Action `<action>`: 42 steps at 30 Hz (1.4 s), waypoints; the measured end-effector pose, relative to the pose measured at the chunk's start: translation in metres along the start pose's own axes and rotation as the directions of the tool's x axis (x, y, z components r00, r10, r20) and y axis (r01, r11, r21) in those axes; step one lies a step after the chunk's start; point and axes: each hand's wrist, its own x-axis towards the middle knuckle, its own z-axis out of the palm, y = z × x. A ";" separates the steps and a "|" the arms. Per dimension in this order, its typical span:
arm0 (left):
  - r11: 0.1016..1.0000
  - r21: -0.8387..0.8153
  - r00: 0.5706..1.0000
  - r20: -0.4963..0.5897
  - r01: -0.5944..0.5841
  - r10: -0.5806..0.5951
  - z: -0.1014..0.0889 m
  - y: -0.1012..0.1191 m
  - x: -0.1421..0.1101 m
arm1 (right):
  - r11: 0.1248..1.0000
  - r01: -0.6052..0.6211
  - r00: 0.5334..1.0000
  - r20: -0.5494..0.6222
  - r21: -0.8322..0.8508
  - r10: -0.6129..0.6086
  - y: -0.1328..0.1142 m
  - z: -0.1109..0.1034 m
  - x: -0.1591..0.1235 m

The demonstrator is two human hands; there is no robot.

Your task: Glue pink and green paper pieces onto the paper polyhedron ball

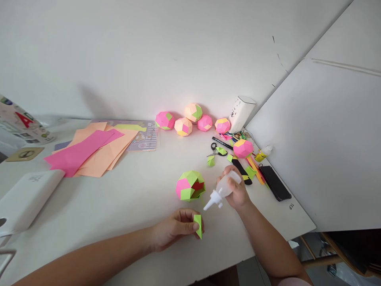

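Observation:
Between the thumb and fingers of my left hand is a small folded green paper piece, held above the near part of the table. My right hand grips a white glue bottle, tilted so its nozzle points down and left toward the green piece. The nozzle tip is apart from the paper. Just beyond my left hand sits a green and pink paper ball, with an opening on its right side that shows a red inside.
Several finished paper balls line the wall. Scissors, a marker, a cutter, a yellow glue bottle and a black phone lie at right. Pink paper sheets and a white lamp-like device are at left.

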 end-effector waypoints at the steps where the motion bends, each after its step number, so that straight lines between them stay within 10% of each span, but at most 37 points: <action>1: 0.999 0.024 1.000 0.015 -0.023 0.023 0.000 0.000 0.000 | 0.999 0.014 0.997 -0.076 0.030 -0.012 -0.001 -0.002 0.003; 6: 0.992 0.100 0.995 0.068 -0.082 0.076 -0.001 0.000 0.001 | 0.989 0.035 0.921 -0.389 0.147 0.025 -0.008 -0.013 0.021; 15: 0.987 0.151 0.997 0.062 -0.050 0.041 0.001 0.000 0.000 | 0.968 -0.030 0.938 -0.340 -0.251 -0.059 0.007 -0.032 0.036; 20: 0.985 0.169 0.999 0.036 -0.032 0.026 0.001 -0.001 0.000 | 0.659 -0.230 0.905 -0.406 -0.717 -0.126 0.024 -0.051 0.040; 34: 0.965 0.237 0.994 -0.005 -0.108 0.113 0.001 -0.001 0.003 | 0.140 -0.325 0.918 -0.348 -0.935 -0.192 -0.009 -0.035 0.019; 39: 0.947 0.312 0.997 0.018 -0.073 0.071 0.000 -0.003 0.003 | 0.123 0.084 0.880 0.016 -0.989 -0.475 -0.019 -0.003 -0.006; 42: 0.938 0.343 0.999 0.001 -0.043 0.046 -0.001 -0.004 0.004 | 0.348 0.449 0.885 0.462 -0.823 -0.048 -0.013 0.019 -0.019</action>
